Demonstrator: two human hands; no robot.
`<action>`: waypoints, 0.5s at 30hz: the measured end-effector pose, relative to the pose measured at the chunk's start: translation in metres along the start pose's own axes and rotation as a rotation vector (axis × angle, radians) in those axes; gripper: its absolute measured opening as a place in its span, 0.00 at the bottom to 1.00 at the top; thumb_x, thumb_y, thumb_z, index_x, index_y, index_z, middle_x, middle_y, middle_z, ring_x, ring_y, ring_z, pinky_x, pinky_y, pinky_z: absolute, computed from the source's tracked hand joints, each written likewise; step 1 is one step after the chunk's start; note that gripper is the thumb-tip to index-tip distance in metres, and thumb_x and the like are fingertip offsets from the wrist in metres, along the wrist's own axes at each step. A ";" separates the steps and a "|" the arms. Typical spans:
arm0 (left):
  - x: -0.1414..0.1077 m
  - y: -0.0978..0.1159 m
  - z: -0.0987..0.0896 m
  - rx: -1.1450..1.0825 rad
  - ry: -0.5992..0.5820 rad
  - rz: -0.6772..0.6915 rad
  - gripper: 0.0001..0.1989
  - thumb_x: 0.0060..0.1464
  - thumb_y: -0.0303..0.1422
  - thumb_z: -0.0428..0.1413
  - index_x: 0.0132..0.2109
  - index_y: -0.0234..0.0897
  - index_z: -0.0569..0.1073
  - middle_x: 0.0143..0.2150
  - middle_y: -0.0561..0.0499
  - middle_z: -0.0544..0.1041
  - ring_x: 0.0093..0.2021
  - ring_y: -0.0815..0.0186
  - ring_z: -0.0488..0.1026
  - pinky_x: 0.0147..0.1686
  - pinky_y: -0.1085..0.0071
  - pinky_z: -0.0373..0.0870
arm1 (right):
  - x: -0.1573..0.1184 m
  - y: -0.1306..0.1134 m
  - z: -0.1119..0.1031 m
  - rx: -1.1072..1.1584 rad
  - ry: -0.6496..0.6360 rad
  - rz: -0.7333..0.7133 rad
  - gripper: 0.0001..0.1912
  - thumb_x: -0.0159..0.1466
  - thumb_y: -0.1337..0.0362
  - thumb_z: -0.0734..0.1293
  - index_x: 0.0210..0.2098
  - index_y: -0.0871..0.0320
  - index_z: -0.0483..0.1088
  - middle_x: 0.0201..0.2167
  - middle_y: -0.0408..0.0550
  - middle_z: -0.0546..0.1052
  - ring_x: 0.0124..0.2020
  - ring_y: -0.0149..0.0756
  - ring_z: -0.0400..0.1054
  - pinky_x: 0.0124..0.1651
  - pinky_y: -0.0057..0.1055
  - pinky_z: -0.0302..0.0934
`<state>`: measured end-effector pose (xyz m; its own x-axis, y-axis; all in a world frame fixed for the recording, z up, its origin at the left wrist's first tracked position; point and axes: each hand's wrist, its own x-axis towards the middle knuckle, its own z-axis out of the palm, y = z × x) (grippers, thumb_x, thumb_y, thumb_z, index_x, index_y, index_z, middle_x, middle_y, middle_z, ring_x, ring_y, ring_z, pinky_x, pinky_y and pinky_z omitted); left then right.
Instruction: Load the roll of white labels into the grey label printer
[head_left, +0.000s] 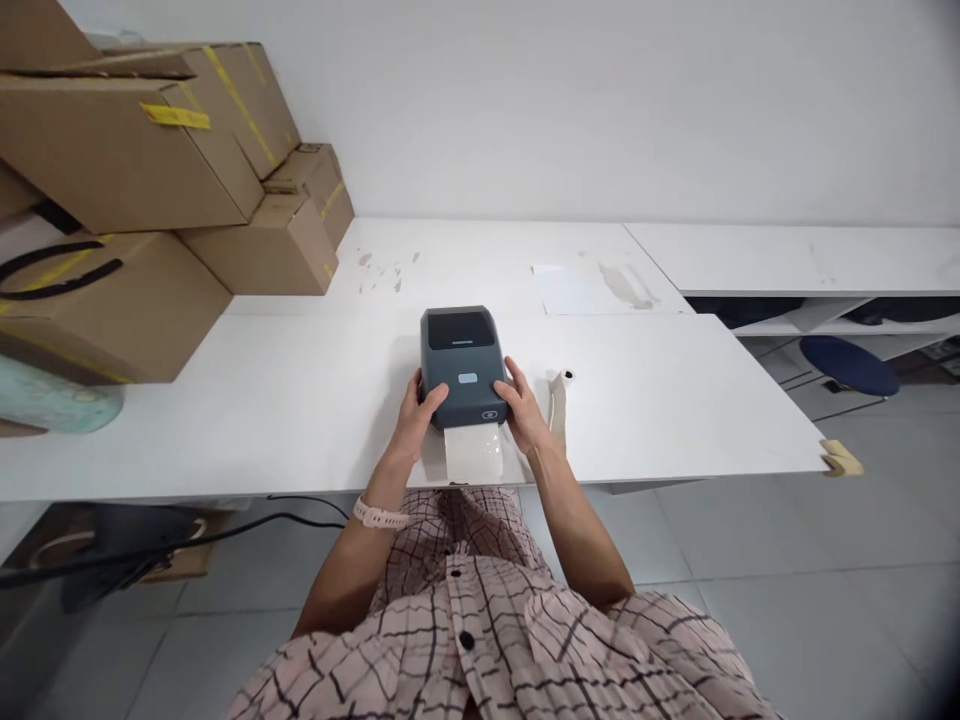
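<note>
A dark grey label printer (463,365) sits on the white table (675,400), with a dark window on its top and a pale button in the middle. White label paper (473,453) sticks out of its front toward the table edge. My left hand (417,412) grips the printer's left side, thumb on top. On the opposite side my right hand (523,405) holds it the same way; the far fingertips of both hands are partly hidden. Just right of my right hand lies a small roll (566,377) with a strip of pale paper hanging off it.
Cardboard boxes (262,245) with yellow tape are stacked at the left, beside a pale green wrapped roll (60,395). A paper sheet (566,288) lies toward the wall. Yellowish padding (841,458) covers the table's right corner. A blue stool (847,365) stands at right; a black cable (225,535) runs below.
</note>
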<state>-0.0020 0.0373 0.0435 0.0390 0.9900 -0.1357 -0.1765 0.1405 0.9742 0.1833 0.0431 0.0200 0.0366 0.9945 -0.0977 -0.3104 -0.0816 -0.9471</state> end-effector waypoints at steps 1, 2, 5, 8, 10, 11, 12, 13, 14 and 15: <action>0.000 -0.002 -0.001 0.002 0.007 0.007 0.37 0.54 0.46 0.61 0.67 0.42 0.60 0.67 0.42 0.66 0.65 0.50 0.65 0.59 0.56 0.69 | -0.001 0.002 0.000 0.035 -0.020 0.023 0.45 0.57 0.48 0.72 0.69 0.48 0.53 0.69 0.50 0.61 0.67 0.48 0.59 0.67 0.49 0.57; 0.000 -0.005 -0.001 0.002 0.019 0.010 0.37 0.53 0.45 0.61 0.67 0.42 0.61 0.67 0.42 0.66 0.65 0.50 0.65 0.60 0.56 0.69 | -0.001 0.004 0.000 0.050 -0.029 0.034 0.44 0.58 0.48 0.72 0.69 0.48 0.53 0.68 0.49 0.62 0.66 0.47 0.61 0.67 0.49 0.58; 0.003 -0.011 -0.001 -0.010 0.072 0.028 0.38 0.52 0.44 0.62 0.67 0.40 0.61 0.67 0.41 0.66 0.65 0.50 0.65 0.60 0.56 0.68 | -0.001 0.008 0.001 0.032 -0.001 0.027 0.43 0.58 0.49 0.71 0.68 0.48 0.55 0.68 0.48 0.63 0.66 0.48 0.61 0.67 0.48 0.58; 0.011 -0.012 -0.003 0.016 0.100 0.061 0.40 0.50 0.45 0.63 0.66 0.37 0.62 0.65 0.39 0.68 0.64 0.49 0.66 0.59 0.55 0.68 | 0.000 0.007 0.001 -0.002 0.039 0.001 0.43 0.58 0.49 0.71 0.68 0.50 0.54 0.67 0.50 0.65 0.65 0.50 0.62 0.66 0.49 0.58; 0.014 -0.012 -0.005 0.054 0.081 0.068 0.40 0.49 0.46 0.64 0.65 0.36 0.63 0.64 0.38 0.69 0.63 0.49 0.67 0.60 0.54 0.67 | -0.001 0.005 0.001 -0.021 0.037 -0.006 0.45 0.58 0.48 0.70 0.69 0.51 0.52 0.66 0.52 0.66 0.64 0.51 0.64 0.66 0.50 0.58; 0.013 -0.013 -0.006 0.067 0.069 0.068 0.40 0.49 0.46 0.63 0.65 0.36 0.62 0.64 0.38 0.68 0.63 0.50 0.66 0.61 0.54 0.66 | -0.001 0.003 0.001 -0.029 0.026 -0.003 0.45 0.58 0.48 0.70 0.69 0.51 0.52 0.65 0.52 0.67 0.63 0.51 0.64 0.66 0.50 0.58; 0.010 -0.015 -0.007 0.079 0.075 0.068 0.39 0.50 0.47 0.63 0.65 0.37 0.62 0.65 0.38 0.67 0.64 0.50 0.66 0.61 0.55 0.66 | -0.002 0.002 0.000 -0.036 0.014 0.003 0.45 0.58 0.48 0.70 0.69 0.51 0.51 0.65 0.52 0.66 0.64 0.50 0.64 0.66 0.50 0.57; 0.003 -0.018 -0.007 0.094 0.099 0.069 0.39 0.51 0.48 0.62 0.65 0.38 0.62 0.67 0.39 0.65 0.65 0.51 0.64 0.61 0.57 0.66 | -0.002 0.000 0.000 -0.044 0.006 0.010 0.45 0.58 0.48 0.70 0.69 0.51 0.52 0.66 0.51 0.66 0.64 0.50 0.63 0.67 0.50 0.56; -0.006 -0.023 -0.006 0.112 0.150 0.076 0.38 0.52 0.49 0.61 0.65 0.40 0.61 0.68 0.39 0.63 0.65 0.52 0.63 0.59 0.60 0.67 | -0.002 0.000 0.000 -0.051 0.004 0.017 0.44 0.58 0.48 0.70 0.69 0.50 0.53 0.66 0.51 0.65 0.65 0.50 0.61 0.68 0.50 0.54; -0.018 -0.029 -0.004 0.129 0.227 0.082 0.36 0.53 0.50 0.60 0.64 0.41 0.62 0.69 0.40 0.61 0.65 0.54 0.64 0.57 0.63 0.69 | -0.003 -0.001 0.000 -0.056 0.005 0.020 0.43 0.58 0.48 0.70 0.68 0.50 0.54 0.66 0.50 0.65 0.66 0.50 0.60 0.69 0.50 0.53</action>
<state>-0.0016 0.0150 0.0168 -0.1939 0.9779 -0.0779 -0.0423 0.0710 0.9966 0.1839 0.0406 0.0209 0.0361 0.9923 -0.1182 -0.2578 -0.1050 -0.9605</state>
